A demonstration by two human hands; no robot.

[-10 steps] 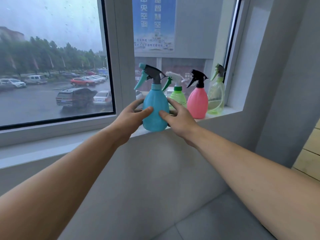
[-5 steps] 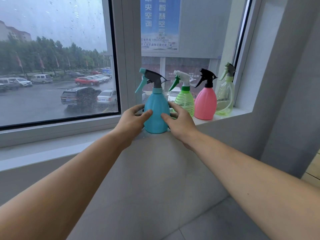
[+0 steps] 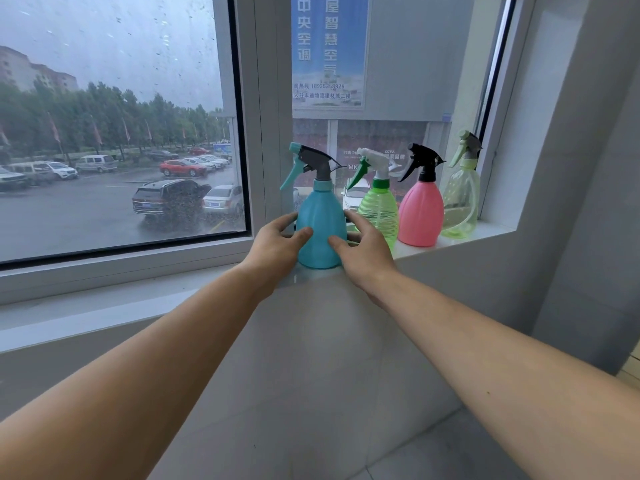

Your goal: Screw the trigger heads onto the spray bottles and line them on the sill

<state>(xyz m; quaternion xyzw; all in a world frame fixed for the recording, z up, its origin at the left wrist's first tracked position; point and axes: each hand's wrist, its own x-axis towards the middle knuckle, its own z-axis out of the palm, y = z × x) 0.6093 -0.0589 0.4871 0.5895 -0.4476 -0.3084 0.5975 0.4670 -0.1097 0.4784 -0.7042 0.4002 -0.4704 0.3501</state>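
Head view, left hand: the left hand (image 3: 277, 245) is cupping the left side of the blue bottle (image 3: 322, 230), fingers half curled, thumb lying on the front of the body and the other fingers going behind it.
Head view, right hand: the right hand (image 3: 367, 252) is cupping the right side of the same bottle in the same half-open way, thumb touching the front low down, the fingers wrapping toward the back.
Grip together: both hands are pressing the bottle between them; the two thumbs are near each other but apart.
Blue bottle, place: it is standing on the sill (image 3: 485, 233) at the left end of the row, close to the front edge.
Blue bottle, axis: the long axis is standing upright; the trigger head (image 3: 311, 164) is sitting on the neck, with the teal lever and nozzle end pointing left, toward the window frame.
Row: just right of it the green bottle (image 3: 379, 213), the pink bottle (image 3: 420, 216) and the clear bottle (image 3: 460, 202) are standing upright side by side, each wearing a trigger head turned the same way.
Outside: wet parked cars (image 3: 169, 200) are showing through the glass.
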